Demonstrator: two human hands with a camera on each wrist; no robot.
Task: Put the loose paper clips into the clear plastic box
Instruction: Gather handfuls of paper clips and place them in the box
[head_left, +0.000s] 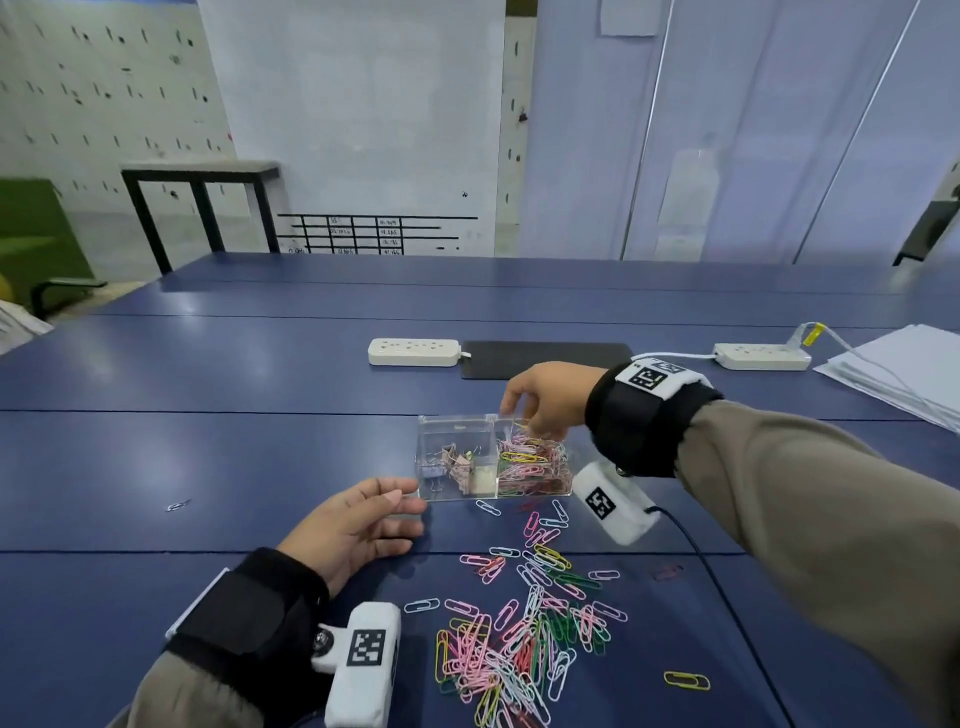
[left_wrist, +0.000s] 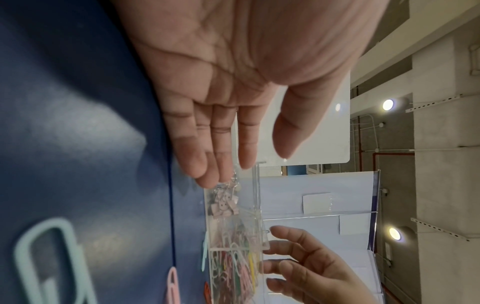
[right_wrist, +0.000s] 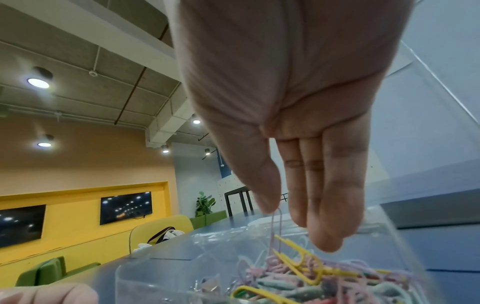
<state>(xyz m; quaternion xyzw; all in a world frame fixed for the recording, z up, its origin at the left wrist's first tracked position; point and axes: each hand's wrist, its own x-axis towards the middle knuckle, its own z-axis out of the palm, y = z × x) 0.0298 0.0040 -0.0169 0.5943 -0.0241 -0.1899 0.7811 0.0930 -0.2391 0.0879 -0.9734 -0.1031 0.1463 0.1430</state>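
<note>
- A lone pale paper clip (head_left: 178, 505) is seen on the blue table (head_left: 208, 457), well apart from the rest, toward its left edge.
- The left hand (head_left: 358, 525) is laid palm-up on the table just beside the near left corner of the clear plastic box (head_left: 493, 457); its fingers (left_wrist: 223, 144) are held straight and close together, with the tips touching the box wall, and nothing is gripped.
- Toward the far edge, a white power strip (head_left: 414, 352) and a dark mat (head_left: 545, 358) are placed side by side.
- The box is divided in two: small binder clips (head_left: 460, 462) are kept in the left compartment and coloured paper clips in the right.
- The right hand (head_left: 545, 397) is held above the right compartment, fingers pointing down and loosely together; a pink clip (right_wrist: 276, 228) is seen upright just under the thumb tip, though whether it is pinched cannot be told.
- The loose paper clips (head_left: 519, 639) are spread on the table between the box and the near edge, well apart from both hands.
- A yellow clip (head_left: 687, 679) lies alone to their right.
- A second power strip (head_left: 762, 356) and stacked white paper (head_left: 904, 369) are set at the far right.
</note>
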